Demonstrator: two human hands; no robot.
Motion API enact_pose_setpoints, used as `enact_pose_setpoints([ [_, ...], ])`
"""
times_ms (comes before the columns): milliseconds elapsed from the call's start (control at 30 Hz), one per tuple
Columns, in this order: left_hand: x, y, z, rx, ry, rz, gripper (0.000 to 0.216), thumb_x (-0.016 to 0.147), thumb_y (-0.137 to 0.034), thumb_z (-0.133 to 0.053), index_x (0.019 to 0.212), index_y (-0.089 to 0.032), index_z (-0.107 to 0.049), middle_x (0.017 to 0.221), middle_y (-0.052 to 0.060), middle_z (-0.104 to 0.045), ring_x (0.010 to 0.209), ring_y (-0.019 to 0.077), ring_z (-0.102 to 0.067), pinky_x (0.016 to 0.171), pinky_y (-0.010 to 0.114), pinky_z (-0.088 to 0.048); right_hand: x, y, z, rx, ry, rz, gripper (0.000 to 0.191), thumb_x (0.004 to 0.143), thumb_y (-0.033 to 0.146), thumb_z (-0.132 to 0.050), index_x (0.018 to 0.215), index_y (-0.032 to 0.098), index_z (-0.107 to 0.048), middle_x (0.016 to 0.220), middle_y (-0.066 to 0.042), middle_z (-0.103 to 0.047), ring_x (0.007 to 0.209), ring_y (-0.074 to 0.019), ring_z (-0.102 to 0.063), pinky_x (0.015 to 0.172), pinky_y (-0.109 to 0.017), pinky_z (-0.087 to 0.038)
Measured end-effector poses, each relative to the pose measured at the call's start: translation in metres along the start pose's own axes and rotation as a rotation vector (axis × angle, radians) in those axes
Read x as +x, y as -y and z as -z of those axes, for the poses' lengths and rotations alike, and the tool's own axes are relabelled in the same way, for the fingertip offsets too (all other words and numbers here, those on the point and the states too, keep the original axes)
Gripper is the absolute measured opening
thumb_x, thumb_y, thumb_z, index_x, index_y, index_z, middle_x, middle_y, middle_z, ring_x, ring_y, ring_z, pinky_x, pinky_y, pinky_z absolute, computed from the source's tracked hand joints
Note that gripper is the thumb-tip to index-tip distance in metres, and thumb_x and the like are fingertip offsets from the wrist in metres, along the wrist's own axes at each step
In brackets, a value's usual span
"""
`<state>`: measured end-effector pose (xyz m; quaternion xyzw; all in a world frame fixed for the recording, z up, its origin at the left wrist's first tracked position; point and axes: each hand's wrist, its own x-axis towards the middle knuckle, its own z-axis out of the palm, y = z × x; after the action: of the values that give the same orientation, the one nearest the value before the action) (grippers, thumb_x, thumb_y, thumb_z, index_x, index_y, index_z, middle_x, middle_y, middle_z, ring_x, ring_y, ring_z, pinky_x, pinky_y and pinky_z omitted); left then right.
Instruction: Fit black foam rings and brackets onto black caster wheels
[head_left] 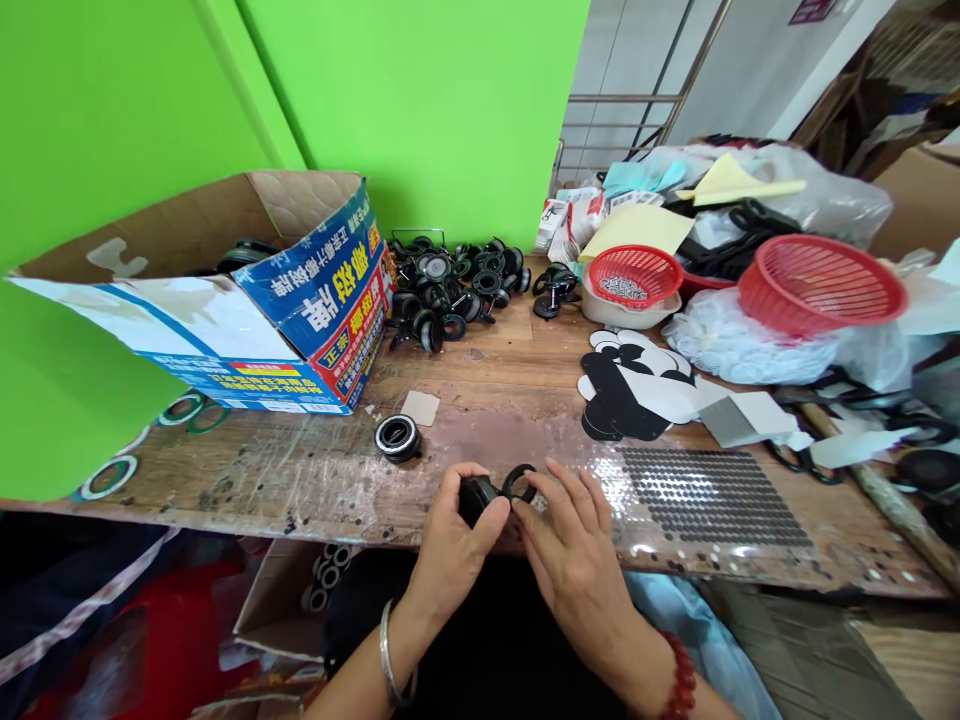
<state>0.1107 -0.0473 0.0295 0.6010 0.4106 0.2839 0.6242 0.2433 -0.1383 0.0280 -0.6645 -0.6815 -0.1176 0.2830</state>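
My left hand [459, 545] is closed round a black round part [475, 497], gripped between thumb and fingers just above the table's front edge. A black ring [531, 470] stands up at its right side and seems joined to it. At the foot of that ring, the thumb and forefinger of my right hand [581, 550] pinch together, while its other fingers stretch out behind. The exact joint is hidden by my fingertips. A similar black disc with a silvery ring on top [397, 437] lies beyond my left hand, near a beige square card [421, 407].
A blue and white carton [300, 330] stands at left, beside a heap of black ringed parts [450, 285]. At right are a sheet of small dark dots [712, 495], black and white cutouts [630, 385], red baskets [825, 285] and tape rolls [109, 478] far left.
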Motion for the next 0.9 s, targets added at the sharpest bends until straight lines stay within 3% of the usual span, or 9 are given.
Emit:
enact_pose_setpoints([
  [133,-0.004,-0.002,-0.003,0.124,-0.022,-0.025,0.035,0.079,-0.044,-0.062,0.103,-0.021,-0.052,0.089,0.001,-0.056,0.083,0.0205,-0.054,0.082,0.037,-0.047,0.004,-0.004,0.002,0.114,-0.024,-0.105,0.021,0.088,0.004,-0.051,0.095,0.020,-0.063,0.118,-0.012,-0.061,0.125,-0.0327,-0.048,0.103,-0.059,-0.040],
  [333,-0.006,-0.005,-0.002,0.186,0.006,-0.076,0.034,0.077,-0.041,-0.062,0.103,-0.021,-0.054,0.096,0.003,-0.059,0.091,0.0230,-0.056,0.087,0.038,-0.045,0.012,-0.011,0.005,0.366,0.122,-0.265,0.018,0.078,0.002,-0.056,0.076,0.020,-0.054,0.093,-0.007,-0.059,0.093,-0.0243,-0.054,0.079,-0.042,-0.048],
  [533,-0.004,-0.005,0.002,0.165,0.018,-0.064,0.032,0.077,-0.042,-0.060,0.101,-0.021,-0.054,0.091,0.002,-0.057,0.085,0.0217,-0.055,0.080,0.036,-0.045,0.016,-0.016,0.012,0.532,0.186,-0.349,0.017,0.080,0.006,-0.053,0.073,0.021,-0.053,0.098,-0.005,-0.058,0.097,-0.0216,-0.056,0.083,-0.035,-0.048],
  [900,-0.008,-0.002,0.007,0.212,0.096,-0.130,0.034,0.078,-0.038,-0.064,0.107,-0.023,-0.054,0.097,0.003,-0.059,0.091,0.0228,-0.056,0.085,0.037,-0.043,0.014,-0.007,0.004,0.435,0.118,-0.329,0.021,0.076,-0.001,-0.054,0.076,0.020,-0.052,0.096,-0.006,-0.056,0.095,-0.0219,-0.051,0.081,-0.035,-0.045],
])
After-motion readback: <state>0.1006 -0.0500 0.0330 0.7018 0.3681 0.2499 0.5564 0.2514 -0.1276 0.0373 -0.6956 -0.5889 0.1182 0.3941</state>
